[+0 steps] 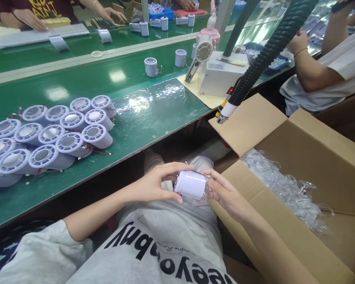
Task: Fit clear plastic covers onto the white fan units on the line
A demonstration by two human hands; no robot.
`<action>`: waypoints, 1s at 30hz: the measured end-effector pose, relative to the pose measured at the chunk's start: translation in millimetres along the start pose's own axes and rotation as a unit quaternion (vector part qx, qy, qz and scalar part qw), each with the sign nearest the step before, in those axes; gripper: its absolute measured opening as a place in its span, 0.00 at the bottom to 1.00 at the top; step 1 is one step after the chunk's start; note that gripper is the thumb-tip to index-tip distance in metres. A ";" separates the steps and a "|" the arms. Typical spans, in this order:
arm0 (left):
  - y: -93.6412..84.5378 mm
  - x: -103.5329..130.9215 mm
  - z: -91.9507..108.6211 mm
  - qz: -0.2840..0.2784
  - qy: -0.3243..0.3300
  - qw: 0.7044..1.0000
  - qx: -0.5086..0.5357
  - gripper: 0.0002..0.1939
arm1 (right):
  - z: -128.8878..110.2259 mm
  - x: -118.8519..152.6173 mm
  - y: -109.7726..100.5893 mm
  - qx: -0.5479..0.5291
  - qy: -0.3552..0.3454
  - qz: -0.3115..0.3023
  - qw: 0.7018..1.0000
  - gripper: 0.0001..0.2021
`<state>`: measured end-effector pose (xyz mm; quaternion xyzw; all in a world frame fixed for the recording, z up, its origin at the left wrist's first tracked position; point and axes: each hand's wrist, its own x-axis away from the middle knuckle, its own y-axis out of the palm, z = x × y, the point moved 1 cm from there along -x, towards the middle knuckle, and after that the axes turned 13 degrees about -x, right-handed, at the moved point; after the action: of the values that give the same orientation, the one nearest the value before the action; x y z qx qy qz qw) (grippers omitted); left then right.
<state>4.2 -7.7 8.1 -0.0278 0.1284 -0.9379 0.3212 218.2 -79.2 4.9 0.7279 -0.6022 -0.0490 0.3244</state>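
Above my lap, a lavender cylindrical housing lies on its side between my two hands. My left hand grips its left end, thumb below and fingers over the top. The fingers of my right hand close on the right end, where a clear plastic piece shows around the housing; its full shape is hidden by the fingers. To the left on the green bench stand several similar lavender housings with round silver centres and thin red and black wires.
An open cardboard box at my right holds a heap of clear plastic parts. A black flexible hose hangs over it. A pink handheld fan and a white box-shaped device stand on the bench. Co-workers sit opposite and right.
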 end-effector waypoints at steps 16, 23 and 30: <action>-26.0 -158.0 -35.4 -0.003 -0.065 0.990 0.127 0.33 | -6.5 -97.6 -71.7 -0.144 -0.225 0.147 0.952 0.25; -31.1 -180.1 -32.9 -0.017 -0.068 0.994 0.086 0.34 | -15.2 -115.0 -83.0 -0.133 -0.236 0.158 0.949 0.25; -20.1 -145.2 -26.8 -0.038 -0.045 0.996 0.068 0.33 | -20.5 -84.9 -71.4 -0.022 -0.262 0.202 0.944 0.18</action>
<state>103.7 102.1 -8.2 -0.0530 0.0489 -0.9536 0.2923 265.1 11.0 -44.1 0.5449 -0.7991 -0.1845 0.1747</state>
